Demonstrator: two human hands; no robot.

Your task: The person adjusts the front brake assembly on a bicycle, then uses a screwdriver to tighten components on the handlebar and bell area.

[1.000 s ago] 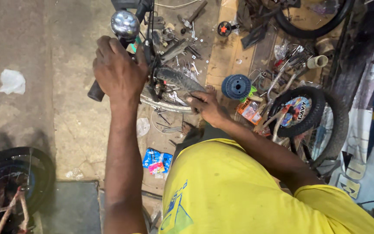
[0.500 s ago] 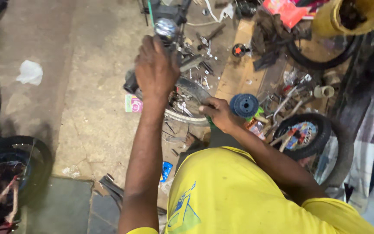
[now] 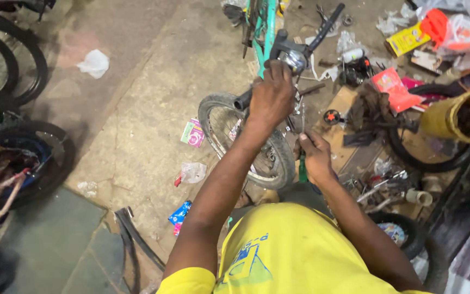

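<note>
Now the left hand (image 3: 271, 98) clamped the handlebar (image 3: 300, 49) above the front wheel (image 3: 235, 136), hiding the grip; the right hand (image 3: 315, 158) squeezed a green-handled tool (image 3: 302, 169), tip obscured.

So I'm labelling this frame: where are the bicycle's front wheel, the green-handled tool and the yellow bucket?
front wheel (image 3: 221, 111), head view, on the tyre's upper left
green-handled tool (image 3: 303, 173), head view, on the handle below the right hand
yellow bucket (image 3: 441, 117), head view, on the outer wall

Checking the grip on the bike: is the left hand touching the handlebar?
Touching. The head view shows the left hand closed over the handlebar, its fingers wrapped around the bar beside the black grip, with no gap visible.
</note>
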